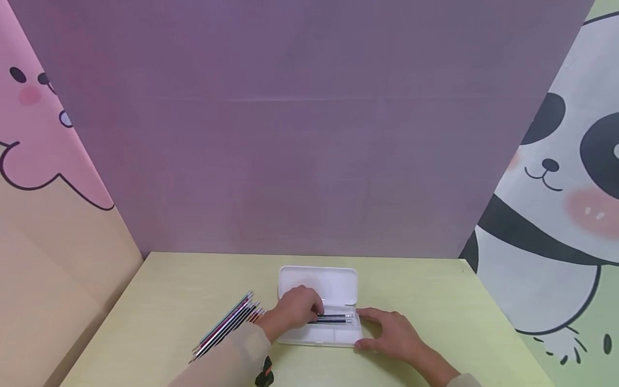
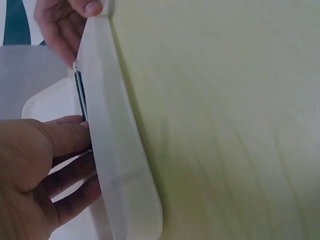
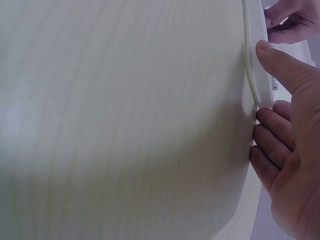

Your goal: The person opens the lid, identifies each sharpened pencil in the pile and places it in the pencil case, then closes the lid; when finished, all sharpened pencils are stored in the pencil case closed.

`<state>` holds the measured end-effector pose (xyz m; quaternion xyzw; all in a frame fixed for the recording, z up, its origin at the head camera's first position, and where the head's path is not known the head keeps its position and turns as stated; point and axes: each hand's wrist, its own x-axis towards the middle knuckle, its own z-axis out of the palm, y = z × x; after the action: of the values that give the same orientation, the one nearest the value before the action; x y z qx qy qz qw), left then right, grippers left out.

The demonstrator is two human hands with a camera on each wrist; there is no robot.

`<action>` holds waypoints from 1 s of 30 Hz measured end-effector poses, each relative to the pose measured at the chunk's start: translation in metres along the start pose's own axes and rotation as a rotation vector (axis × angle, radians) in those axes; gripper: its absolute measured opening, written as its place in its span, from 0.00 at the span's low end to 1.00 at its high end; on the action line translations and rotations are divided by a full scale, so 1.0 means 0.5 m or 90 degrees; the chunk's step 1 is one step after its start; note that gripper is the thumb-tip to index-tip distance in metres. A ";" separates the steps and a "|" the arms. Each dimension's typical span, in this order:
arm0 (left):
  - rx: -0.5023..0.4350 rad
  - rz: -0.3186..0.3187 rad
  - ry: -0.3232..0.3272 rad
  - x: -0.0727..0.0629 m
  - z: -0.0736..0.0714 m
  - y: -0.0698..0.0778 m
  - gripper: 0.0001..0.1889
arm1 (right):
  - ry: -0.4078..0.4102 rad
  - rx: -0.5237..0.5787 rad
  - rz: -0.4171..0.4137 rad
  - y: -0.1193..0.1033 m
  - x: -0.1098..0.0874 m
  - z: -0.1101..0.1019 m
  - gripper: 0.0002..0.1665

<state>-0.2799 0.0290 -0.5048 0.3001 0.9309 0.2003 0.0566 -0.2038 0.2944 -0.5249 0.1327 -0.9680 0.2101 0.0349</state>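
Observation:
A white pencil case (image 1: 316,337) lies on the table with its lid (image 1: 336,285) folded back. Dark pencils (image 1: 338,319) with pale ends rest lengthwise in its rear compartment. Reaching in from the left, my left hand (image 1: 297,305) pinches pencils near their left part; in the left wrist view the thumb and fingers (image 2: 70,142) close on a dark pencil (image 2: 80,90). How many it holds is hidden. My right hand (image 1: 394,334) grips the case's right end, thumb at the front corner and fingers along the side, as the right wrist view shows the thumb (image 3: 282,62) against the wall.
A bundle of pencils (image 1: 227,325) in several colours lies slantwise on the table left of the case, partly behind the left sleeve (image 1: 237,349). The pale wooden table (image 1: 425,290) meets a purple panel (image 1: 300,161) at the back.

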 end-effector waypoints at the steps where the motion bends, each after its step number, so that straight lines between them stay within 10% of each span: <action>1: 0.003 -0.004 -0.001 -0.002 0.002 0.002 0.06 | 0.000 0.001 0.001 0.000 0.000 0.001 0.45; 30: -0.027 0.043 -0.053 -0.022 -0.018 -0.012 0.05 | -0.003 0.020 0.009 0.001 0.003 0.001 0.46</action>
<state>-0.2761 0.0152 -0.4993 0.3378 0.9128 0.2090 0.0946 -0.2053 0.2940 -0.5255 0.1266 -0.9657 0.2249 0.0290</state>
